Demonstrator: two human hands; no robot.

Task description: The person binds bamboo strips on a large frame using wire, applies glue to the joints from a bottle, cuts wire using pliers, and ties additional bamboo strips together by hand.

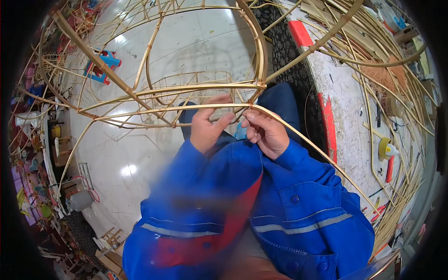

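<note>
Right grip (267, 133) is found curled, thumb laid against the index finger, fingertips just beside a bound joint (250, 106) of a pale cane-like frame (196, 87); we cannot tell whether anything is pinched in it. Our left grip (206, 130) stands with thumb and fingers apart, the fingers passing behind the frame's front strip (163, 109); whether it bears on any member we cannot tell.

We find the frame held out ahead of our lap, spanning the upper half of the view. Its front strip crosses above both hands, then slopes down past our right sleeve toward the right side. Thicker curved bars rise beyond the joint, and dark bindings mark several crossings.

Close in, we note our blue jacket (308, 200), with grey bands and red panels, partly blurred, and our dark trousers (284, 107).

On our right stands a white tabletop (347, 126) with red patches along its near edge. It bears many loose strips (326, 18), a yellow roll (385, 149) and reddish-brown fibres (387, 70).

To our left lies a pale tiled floor (126, 149), with a blue stool (106, 65) farther up, near the frame's left side.
</note>
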